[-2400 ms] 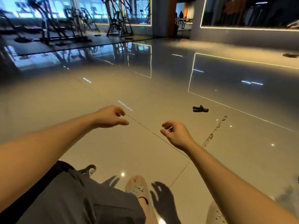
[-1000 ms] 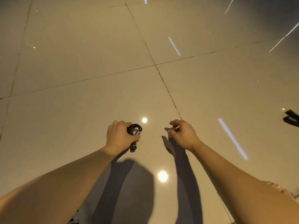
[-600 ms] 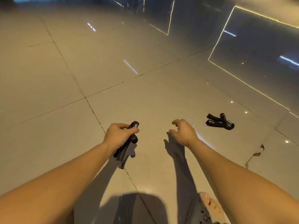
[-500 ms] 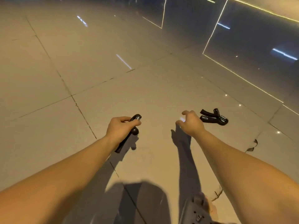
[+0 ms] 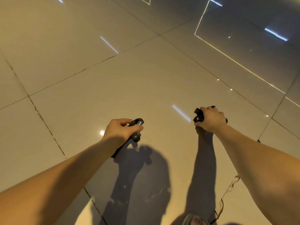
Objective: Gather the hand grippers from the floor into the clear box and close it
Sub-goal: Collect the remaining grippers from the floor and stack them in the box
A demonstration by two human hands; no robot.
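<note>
Left hand [image 5: 121, 129] clasped round black hand gripper [image 5: 137, 125], right hand [image 5: 211, 118] at 3 o'clock of it, curled over second gripper [image 5: 198, 115], possibly resting on tiled floor [image 5: 146, 78]

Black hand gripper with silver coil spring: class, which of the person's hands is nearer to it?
Left. The left hand grips the black spring hand gripper; the right hand is apart to its right, gripping a second black hand gripper.
</note>
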